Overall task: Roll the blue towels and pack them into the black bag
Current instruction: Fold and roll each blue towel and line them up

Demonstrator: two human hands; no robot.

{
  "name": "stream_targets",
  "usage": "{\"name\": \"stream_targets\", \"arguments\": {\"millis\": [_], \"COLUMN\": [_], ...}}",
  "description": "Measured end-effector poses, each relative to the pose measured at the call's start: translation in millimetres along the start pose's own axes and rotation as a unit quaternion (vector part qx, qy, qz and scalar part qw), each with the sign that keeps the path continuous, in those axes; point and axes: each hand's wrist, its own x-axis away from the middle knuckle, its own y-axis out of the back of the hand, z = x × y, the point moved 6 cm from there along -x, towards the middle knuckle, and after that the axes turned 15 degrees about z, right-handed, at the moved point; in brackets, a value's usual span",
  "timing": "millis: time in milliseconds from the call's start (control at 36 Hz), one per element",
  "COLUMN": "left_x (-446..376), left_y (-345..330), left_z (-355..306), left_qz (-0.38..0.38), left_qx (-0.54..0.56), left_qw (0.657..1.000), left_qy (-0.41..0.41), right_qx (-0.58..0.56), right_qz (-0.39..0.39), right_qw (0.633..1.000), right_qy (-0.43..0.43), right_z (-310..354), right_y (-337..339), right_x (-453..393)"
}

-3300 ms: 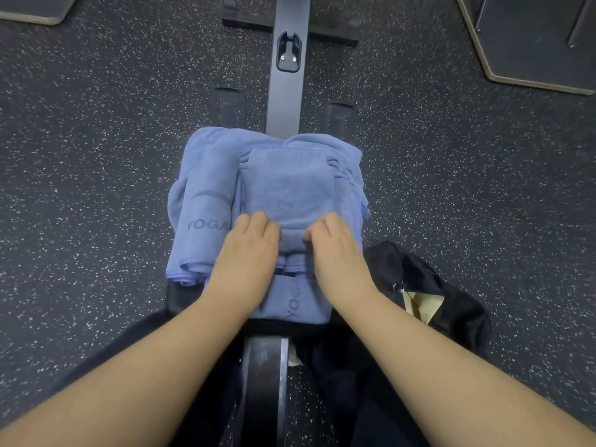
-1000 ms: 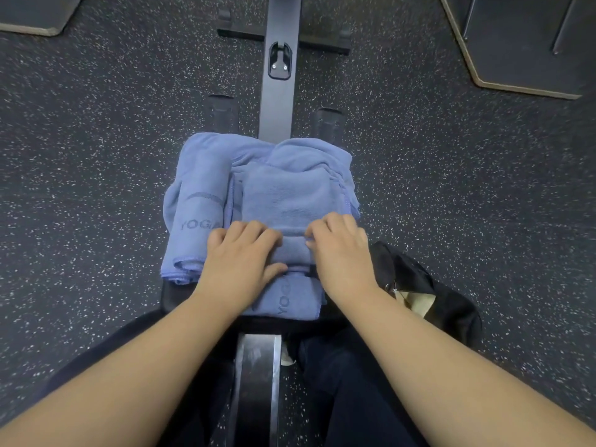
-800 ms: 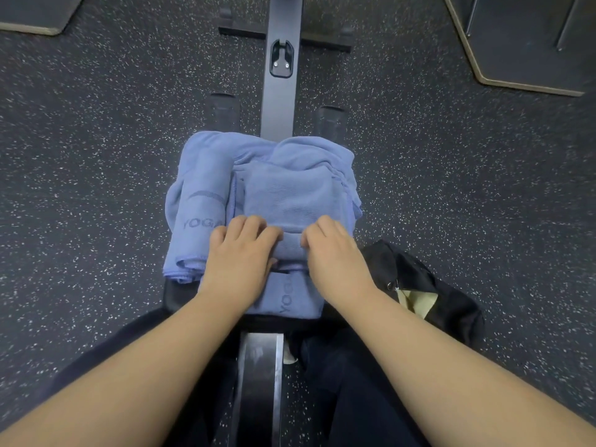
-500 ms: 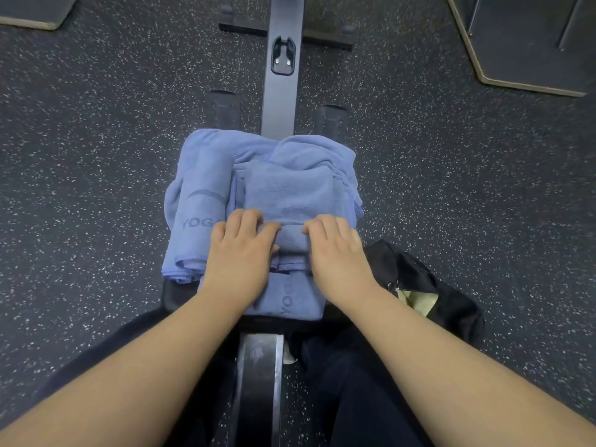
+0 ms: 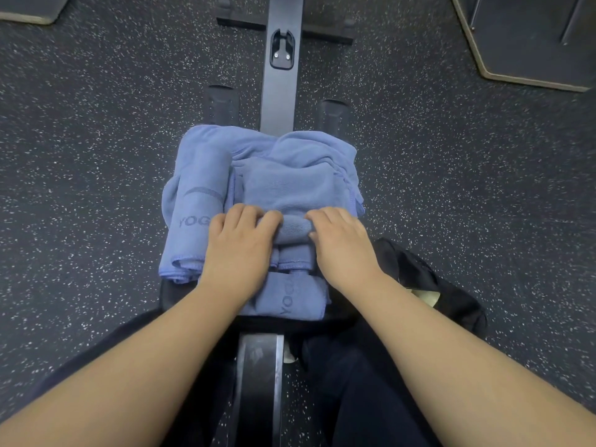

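A pile of blue towels lies on a black seat in front of me. The top towel [image 5: 290, 185] is spread flat, and its near end is wound into a small roll [image 5: 295, 225]. My left hand [image 5: 238, 246] grips the left end of that roll with curled fingers. The roll's right end is held the same way by my right hand [image 5: 343, 245]. A rolled towel marked YOGA [image 5: 201, 201] lies along the left side. Another YOGA towel [image 5: 290, 298] sits under my wrists. The black bag [image 5: 429, 285] rests on the floor to the right, open, with something pale inside.
A black rail [image 5: 280, 101] runs away from me under the seat, with two black foot pads [image 5: 222, 104] beside it. Dark speckled rubber floor [image 5: 96, 156] surrounds everything. A platform edge [image 5: 522, 59] is at the back right. My dark trouser legs fill the bottom.
Both hands have shifted slightly away from me along the top towel, and the roll under my fingers has grown a little thicker. The other towels and the bag have stayed put.
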Motion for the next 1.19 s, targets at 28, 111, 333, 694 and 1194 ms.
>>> {"name": "stream_targets", "arguments": {"millis": [28,111,333,694,1194], "left_x": [0.1,0.4,-2.6,-4.5,1.8], "left_y": [0.4,-1.3,-8.5,1.6,3.4], "left_z": [0.0,-1.4,-0.5,1.9,7.6], "left_qz": [-0.001,0.023,0.05,0.059,0.09], "left_qx": [-0.001,0.001,0.031,0.065,0.024], "left_qw": [1.0,1.0,0.998,0.995,0.993], "left_qy": [0.0,-0.006,-0.007,-0.055,-0.074], "right_qx": [0.003,0.005,0.013,-0.01,-0.068], "right_qz": [0.007,0.019,0.058,0.095,0.151], "right_qw": [1.0,1.0,0.998,0.995,0.986], "right_qy": [-0.001,-0.007,-0.006,0.001,-0.026], "right_z": [-0.2,-0.1,-0.9,-2.9,-7.7], "right_y": [-0.1,0.8,-0.6,9.1,14.1], "right_x": [-0.3,-0.4,-8.4,-1.6,17.6]}}
